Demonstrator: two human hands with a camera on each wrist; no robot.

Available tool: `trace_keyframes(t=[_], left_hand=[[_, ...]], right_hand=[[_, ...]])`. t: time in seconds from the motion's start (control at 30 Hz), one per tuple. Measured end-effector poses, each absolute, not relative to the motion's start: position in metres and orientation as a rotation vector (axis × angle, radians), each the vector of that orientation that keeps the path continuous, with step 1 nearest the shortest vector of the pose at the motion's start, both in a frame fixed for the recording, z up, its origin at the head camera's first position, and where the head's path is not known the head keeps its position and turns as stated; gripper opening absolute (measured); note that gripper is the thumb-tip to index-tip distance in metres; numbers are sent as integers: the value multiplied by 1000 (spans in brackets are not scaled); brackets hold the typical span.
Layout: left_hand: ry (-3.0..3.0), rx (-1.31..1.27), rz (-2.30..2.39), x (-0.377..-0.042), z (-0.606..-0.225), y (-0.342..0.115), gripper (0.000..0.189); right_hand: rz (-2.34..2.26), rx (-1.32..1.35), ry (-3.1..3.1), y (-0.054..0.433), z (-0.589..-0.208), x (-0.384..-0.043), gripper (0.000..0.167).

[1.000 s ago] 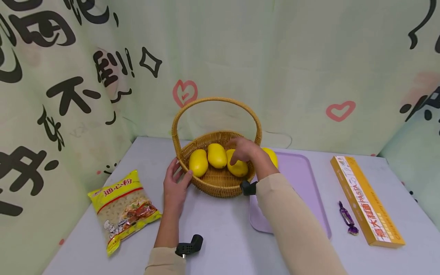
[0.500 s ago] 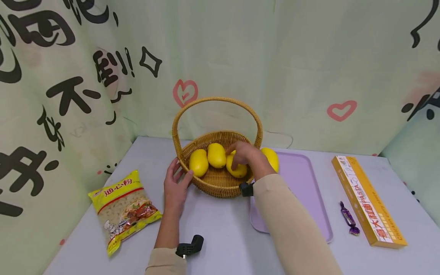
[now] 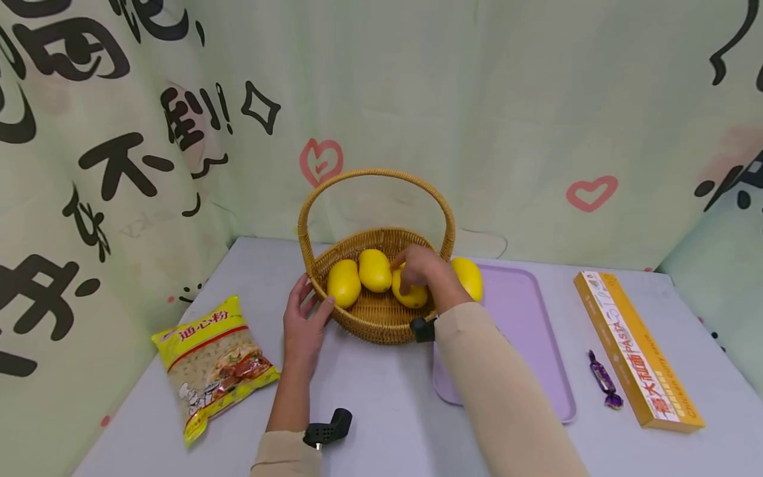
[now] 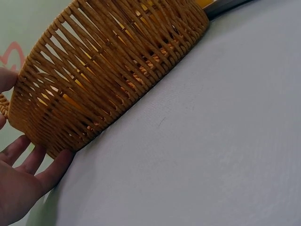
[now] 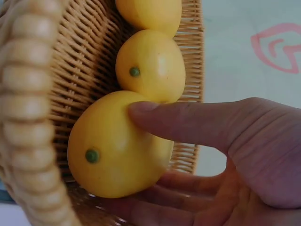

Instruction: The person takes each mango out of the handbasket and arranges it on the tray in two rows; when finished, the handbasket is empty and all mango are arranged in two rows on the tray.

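The wicker basket (image 3: pixel 381 331), with its tall arched handle, stands at the back of the table with three yellow mangoes in it. My left hand (image 3: pixel 305 324) holds its left side, thumb at the rim and fingertips low on the outer wall. My right hand (image 3: pixel 426 268) reaches inside and grips the rightmost mango (image 5: pixel 113 155), thumb on top and fingers beneath. The middle mango (image 3: pixel 375 270) and left mango (image 3: pixel 344 283) lie beside it. Another mango (image 3: pixel 467 278) sits outside the basket on the right, partly hidden by my right arm.
A lilac tray (image 3: pixel 524 331) lies right of the basket, partly under my right forearm. Further right are a purple-wrapped candy (image 3: pixel 605 381) and a long orange pasta box (image 3: pixel 640 351). A yellow bag of macaroni (image 3: pixel 217 368) lies at left. A printed curtain (image 3: pixel 477 119) hangs behind.
My right hand has settled slightly left and lower onto the rightmost mango, its forearm shifting left. My left hand and the basket stay put.
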State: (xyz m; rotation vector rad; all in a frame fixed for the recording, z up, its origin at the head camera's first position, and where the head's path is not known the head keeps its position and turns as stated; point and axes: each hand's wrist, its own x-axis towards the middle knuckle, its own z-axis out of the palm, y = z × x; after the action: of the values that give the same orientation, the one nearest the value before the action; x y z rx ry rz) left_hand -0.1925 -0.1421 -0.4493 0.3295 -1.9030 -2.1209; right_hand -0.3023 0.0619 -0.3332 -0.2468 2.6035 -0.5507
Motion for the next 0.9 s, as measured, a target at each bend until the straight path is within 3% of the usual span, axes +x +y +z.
trace_keyframes(t=[0.9], left_hand=[[-1907, 351, -2136, -193, -449, -142, 70]], right_hand=[[-681, -308, 2713, 68, -315, -287, 63]])
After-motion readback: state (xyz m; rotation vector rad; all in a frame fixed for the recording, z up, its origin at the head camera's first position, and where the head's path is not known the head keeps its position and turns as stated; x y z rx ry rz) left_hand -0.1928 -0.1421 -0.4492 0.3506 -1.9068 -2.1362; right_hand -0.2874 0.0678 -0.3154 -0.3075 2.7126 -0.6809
